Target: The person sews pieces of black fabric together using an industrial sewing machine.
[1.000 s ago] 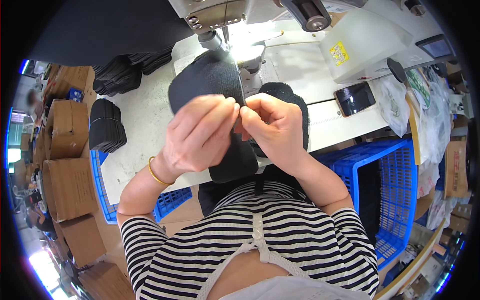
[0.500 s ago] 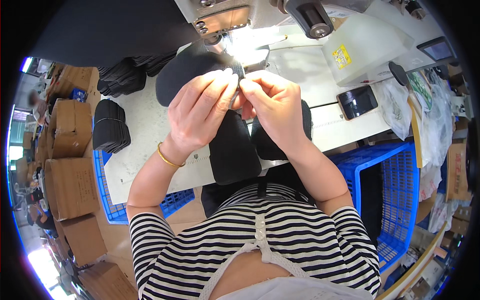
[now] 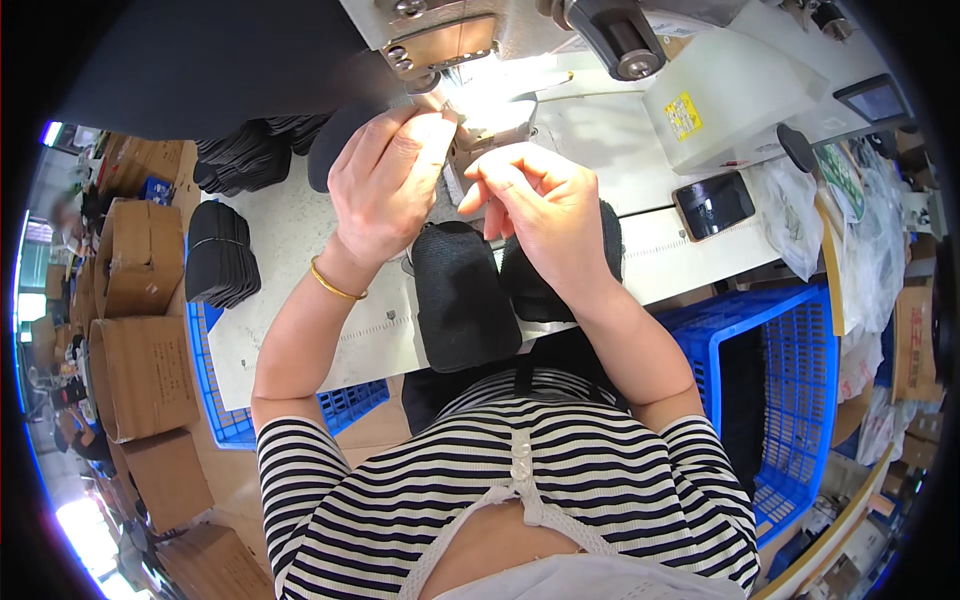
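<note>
My left hand (image 3: 388,185) has its fingers pressed together at the sewing machine's (image 3: 440,45) lit needle area. They pinch a black fabric piece (image 3: 332,148), most of which is hidden behind the hand. Apart from it, my right hand (image 3: 540,205) hovers with loosely curled, separated fingers and nothing visible in them. Below the hands, a stack of black fabric pieces (image 3: 462,300) lies at the table's near edge. A second black stack (image 3: 545,290) sits beside it, partly covered by my right hand.
On the white table (image 3: 300,330) lie a tied black bundle (image 3: 220,255) and more black stacks (image 3: 245,155) at left. A phone (image 3: 714,205) rests at right, near plastic bags (image 3: 790,215). Blue crates (image 3: 825,400) stand below the table; cardboard boxes (image 3: 145,370) line the left.
My hands were together on the black piece and have separated. The left has moved up toward the needle, with the piece shifting away behind it; the right has let go, staying nearly in place.
</note>
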